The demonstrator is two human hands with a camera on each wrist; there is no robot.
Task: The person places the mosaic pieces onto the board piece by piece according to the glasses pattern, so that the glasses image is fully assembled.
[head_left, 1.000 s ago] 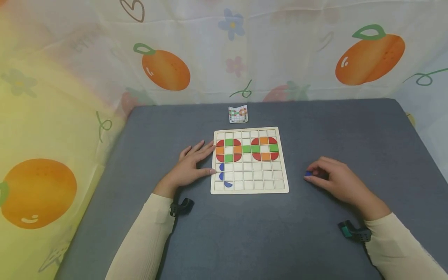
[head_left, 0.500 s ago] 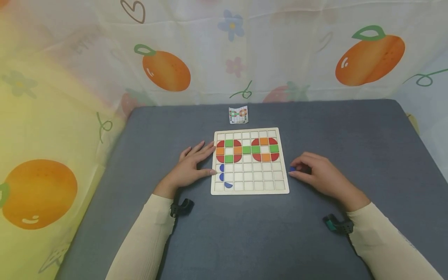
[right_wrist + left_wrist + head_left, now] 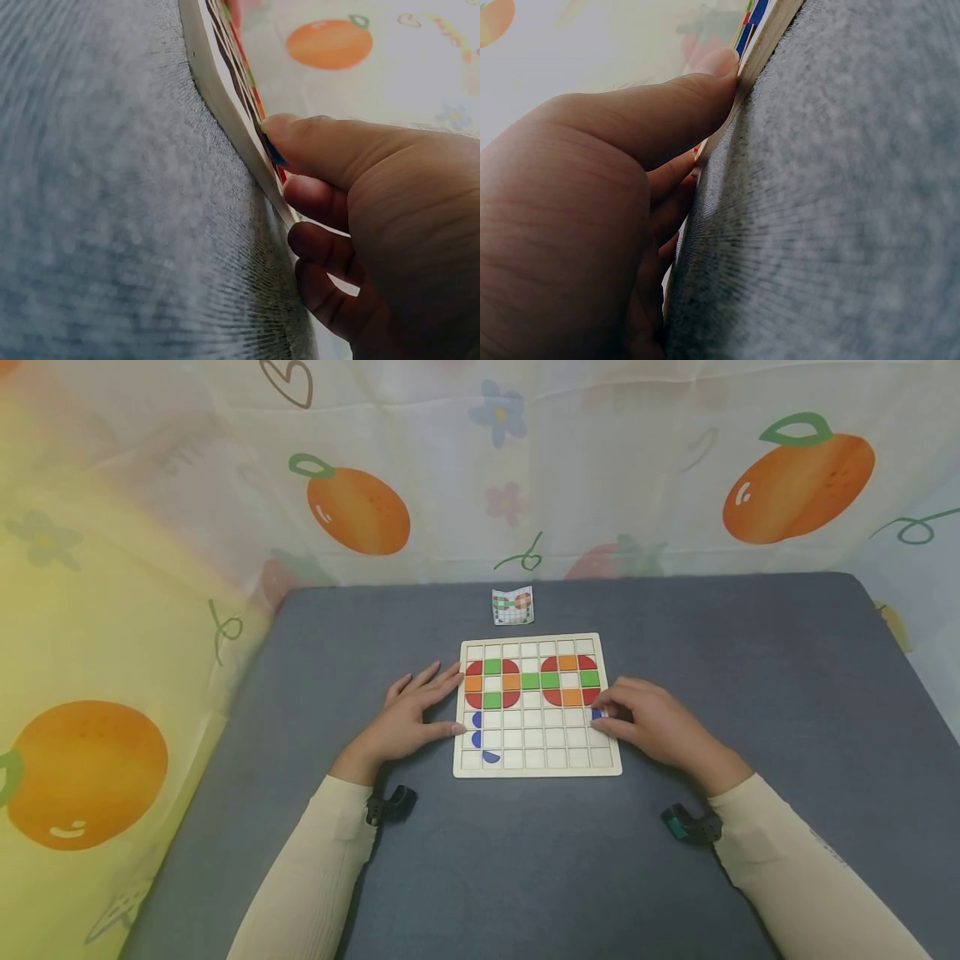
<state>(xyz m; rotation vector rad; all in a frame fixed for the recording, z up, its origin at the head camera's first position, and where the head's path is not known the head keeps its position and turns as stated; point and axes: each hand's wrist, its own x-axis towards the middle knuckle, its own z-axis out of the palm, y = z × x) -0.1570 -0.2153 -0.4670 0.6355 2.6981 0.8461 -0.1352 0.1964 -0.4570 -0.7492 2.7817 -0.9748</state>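
A square wooden grid board [image 3: 536, 771] lies on the table with red, orange and green tiles forming two rounded shapes joined by a green tile [image 3: 530, 681]. Three blue half-round tiles [image 3: 491, 757] sit at its lower left. My left hand [image 3: 405, 714] rests on the board's left edge, fingers extended, thumb touching the rim. At the right edge, my right hand [image 3: 660, 722] pinches a blue tile [image 3: 597, 714] between thumb and fingers, over the right column just below a red tile [image 3: 591, 697]. In the right wrist view the thumb partly hides that blue tile [image 3: 273, 152].
Behind the board lies a small pattern card [image 3: 513, 606] showing a similar coloured design. Grey cloth covers the table [image 3: 525, 860]. A printed curtain [image 3: 450, 468] hangs along the table's back edge.
My right hand has moved left with the blue tile, from the cloth beside the board to the board's right column. The left hand stays in place.
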